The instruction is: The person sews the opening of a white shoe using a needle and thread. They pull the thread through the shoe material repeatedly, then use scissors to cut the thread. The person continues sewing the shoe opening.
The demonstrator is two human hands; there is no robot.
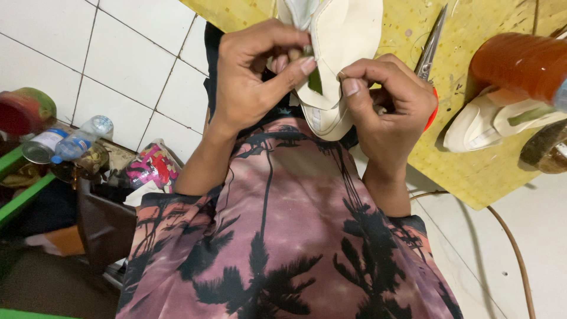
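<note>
A cream-white shoe upper [345,35] with a small green tab hangs between both hands, just above my chest. My left hand [254,74] pinches its left edge, thumb pressed on the green tab. On the right edge my right hand [387,103] has its fingers closed on the upper. The lower end of the upper [325,121] shows between the wrists. I wear a pink shirt with dark palm trees.
A yellow work board [472,159] lies at the right with scissors [430,50], another white shoe piece [478,127] and an orange-brown bottle [520,65]. At the left stand a can [41,146], a plastic bottle [80,140] and a colourful bag [152,167]. A brown cable [514,248] crosses the tiled floor.
</note>
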